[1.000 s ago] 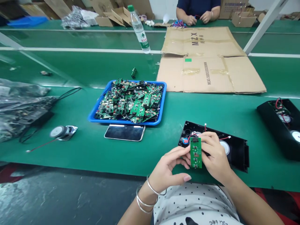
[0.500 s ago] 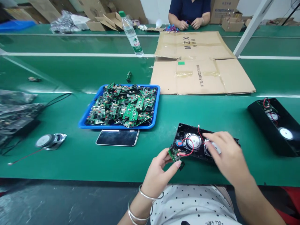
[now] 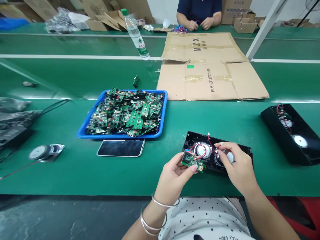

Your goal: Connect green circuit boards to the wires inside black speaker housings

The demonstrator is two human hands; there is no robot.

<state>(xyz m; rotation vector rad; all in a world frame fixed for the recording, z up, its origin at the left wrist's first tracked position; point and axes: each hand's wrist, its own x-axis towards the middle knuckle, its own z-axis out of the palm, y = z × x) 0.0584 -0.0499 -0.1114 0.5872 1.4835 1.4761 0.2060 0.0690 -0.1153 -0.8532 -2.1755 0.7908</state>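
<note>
left hand (image 3: pixel 175 175) pinches small circuit board (image 3: pixel 193 161) at its fingertips | right hand (image 3: pixel 236 166) fingers on wire (image 3: pixel 203 150) over speaker case (image 3: pixel 217 154) | keep board steady, wires slack

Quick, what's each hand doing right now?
Left hand: closed on a small green circuit board.
Right hand: fingertips pinching a red wire over the black speaker case.

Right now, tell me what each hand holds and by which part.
Left hand pinches a small green circuit board by its near edge. Right hand fingers a red wire over the black speaker housing.
</note>
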